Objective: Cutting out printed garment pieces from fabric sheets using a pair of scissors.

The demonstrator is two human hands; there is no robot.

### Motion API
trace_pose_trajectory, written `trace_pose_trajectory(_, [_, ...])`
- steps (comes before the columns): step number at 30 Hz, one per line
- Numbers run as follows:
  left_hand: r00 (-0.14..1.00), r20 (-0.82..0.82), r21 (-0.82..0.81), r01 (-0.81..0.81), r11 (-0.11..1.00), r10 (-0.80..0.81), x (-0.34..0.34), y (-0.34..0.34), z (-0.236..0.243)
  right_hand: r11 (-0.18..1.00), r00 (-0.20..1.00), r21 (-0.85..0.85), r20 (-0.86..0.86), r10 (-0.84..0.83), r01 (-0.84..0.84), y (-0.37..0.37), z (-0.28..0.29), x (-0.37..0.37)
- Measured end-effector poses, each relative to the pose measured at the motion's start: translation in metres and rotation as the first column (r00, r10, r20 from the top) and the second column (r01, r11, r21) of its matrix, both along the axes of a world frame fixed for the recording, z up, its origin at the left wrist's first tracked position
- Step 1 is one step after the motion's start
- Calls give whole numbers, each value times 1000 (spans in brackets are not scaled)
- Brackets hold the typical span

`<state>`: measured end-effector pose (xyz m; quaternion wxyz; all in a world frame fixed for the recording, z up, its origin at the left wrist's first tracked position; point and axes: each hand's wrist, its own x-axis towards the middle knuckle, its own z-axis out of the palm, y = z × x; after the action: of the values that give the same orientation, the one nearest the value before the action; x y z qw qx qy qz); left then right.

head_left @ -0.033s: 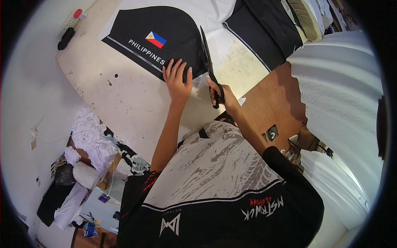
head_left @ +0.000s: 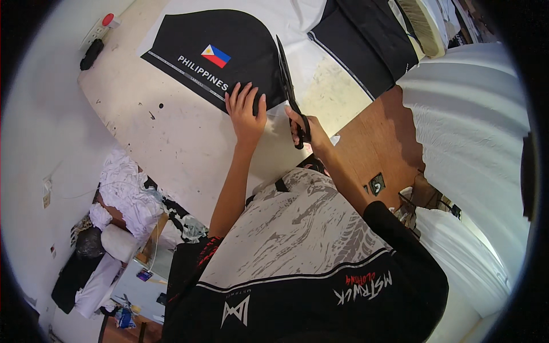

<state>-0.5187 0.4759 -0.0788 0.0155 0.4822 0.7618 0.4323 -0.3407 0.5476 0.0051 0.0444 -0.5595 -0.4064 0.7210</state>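
Right hand (head_left: 317, 137) has a snug grip on black scissors (head_left: 288, 86), long axis running away from the wearer, tips leaning slightly left, along the right edge of the black fabric panel (head_left: 246, 48) on the table (head_left: 171, 148). Left hand (head_left: 247, 114) lies spread on that panel, grasping nothing. Blade gap's honestly hard to judge.

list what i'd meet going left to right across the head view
Crumpled white cloth pile, left hand, scissors, folded black fabric, white draped cloth.
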Motion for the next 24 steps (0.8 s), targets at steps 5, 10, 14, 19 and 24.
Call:
trace_pose_trajectory(5, [1000, -6, -38, -1, 999, 1, 1, 0, 3, 1000, 999, -5, 34, 16, -15, 13, 1, -1])
trace_pose_trajectory(10, [1000, -12, -43, 0, 999, -1, 0, 0, 2, 997, 999, 54, -7, 51, -51, 22, -2, 9])
trace_pose_trajectory(14, [1000, -2, -57, -9, 998, 9, 0, 1, 2, 997, 997, 34, -23, 75, -74, 43, 4, 0])
trace_pose_trajectory(19, [1000, -12, -80, -11, 997, 10, 1, 2, 6, 986, 988, 90, 85, 130, -138, 54, 0, -4])
trace_pose_trajectory(24, [999, -41, -83, -31, 996, 27, -2, 0, 6, 982, 985, 84, 39, 166, -169, 68, -1, 0])
